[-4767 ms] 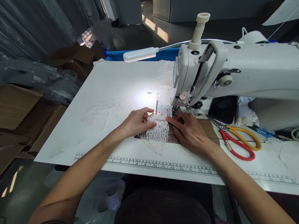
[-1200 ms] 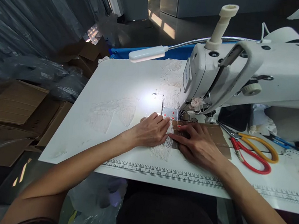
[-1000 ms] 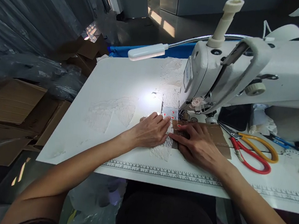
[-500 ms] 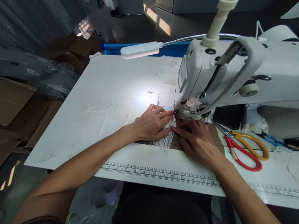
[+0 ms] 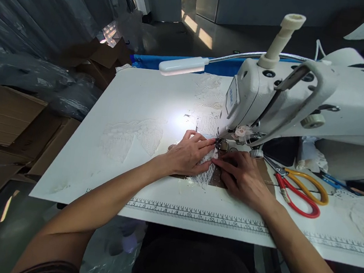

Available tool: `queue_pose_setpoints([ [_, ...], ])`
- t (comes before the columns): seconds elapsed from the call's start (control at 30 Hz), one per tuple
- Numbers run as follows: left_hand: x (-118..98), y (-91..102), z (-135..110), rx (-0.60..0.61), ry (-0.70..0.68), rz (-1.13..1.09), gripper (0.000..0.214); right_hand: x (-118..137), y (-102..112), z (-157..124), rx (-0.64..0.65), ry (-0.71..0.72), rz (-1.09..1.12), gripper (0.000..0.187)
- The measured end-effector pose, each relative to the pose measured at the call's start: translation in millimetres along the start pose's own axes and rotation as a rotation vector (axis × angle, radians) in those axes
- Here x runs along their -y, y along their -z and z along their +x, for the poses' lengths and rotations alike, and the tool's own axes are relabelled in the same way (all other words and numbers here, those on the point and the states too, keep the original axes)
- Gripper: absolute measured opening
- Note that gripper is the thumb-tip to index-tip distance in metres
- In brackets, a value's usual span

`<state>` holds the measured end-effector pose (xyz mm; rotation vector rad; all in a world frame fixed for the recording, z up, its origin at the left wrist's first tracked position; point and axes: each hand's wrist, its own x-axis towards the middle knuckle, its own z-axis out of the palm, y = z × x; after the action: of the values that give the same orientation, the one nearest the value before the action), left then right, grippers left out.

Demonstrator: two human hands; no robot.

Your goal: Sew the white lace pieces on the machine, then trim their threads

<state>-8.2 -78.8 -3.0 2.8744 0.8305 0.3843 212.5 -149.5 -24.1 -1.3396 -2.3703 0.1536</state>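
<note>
A narrow strip of white lace [image 5: 204,177] lies under the needle end of a white sewing machine [image 5: 243,99]. My left hand [image 5: 192,156] rests flat on the lace, fingers stretched toward the presser foot. From the other side, my right hand [image 5: 242,174] touches the lace's right edge with its extended index finger; its other fingers are bent and partly hidden. Both hands lie over a brown patch [image 5: 218,179] of the machine bed. Close to the right hand are scissors [image 5: 311,212] with one red and one orange handle.
More lace [image 5: 129,137] lies flat on the white table at left, and further lace [image 5: 210,87] behind the needle. A lamp [image 5: 183,65] lights the table. A printed ruler [image 5: 189,214] runs along the front edge. Blue-handled snips [image 5: 331,180] lie at right; cardboard boxes [image 5: 10,117] stand at left.
The view has shifted slightly, so the machine and table appear a little farther right and lower. Both hands stay on the lace beside the presser foot, with little visible movement.
</note>
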Motion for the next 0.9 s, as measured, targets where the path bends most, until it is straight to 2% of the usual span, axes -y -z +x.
queue_pose_setpoints([
  [0.2, -5, 0.3, -1, -0.032, 0.007, 0.064, 0.041, -2, 0, 1, 0.005, 0.006, 0.023, 0.037],
  [0.33, -7, 0.9, -1, -0.079, -0.055, 0.056, 0.03, -1, 2, 1, 0.01, 0.007, 0.009, 0.035],
  [0.47, -6, 2.0, 0, -0.061, -0.094, 0.014, 0.026, 1, 2, 1, -0.001, -0.003, -0.014, 0.034],
  [0.73, -2, 2.3, -1, -0.024, -0.06, 0.05, 0.034, 5, 0, 2, -0.014, -0.072, -0.048, 0.035],
  [0.9, -5, 0.9, 2, -0.009, 0.007, 0.079, 0.037, 12, 1, 8, -0.017, -0.111, -0.168, 0.038],
])
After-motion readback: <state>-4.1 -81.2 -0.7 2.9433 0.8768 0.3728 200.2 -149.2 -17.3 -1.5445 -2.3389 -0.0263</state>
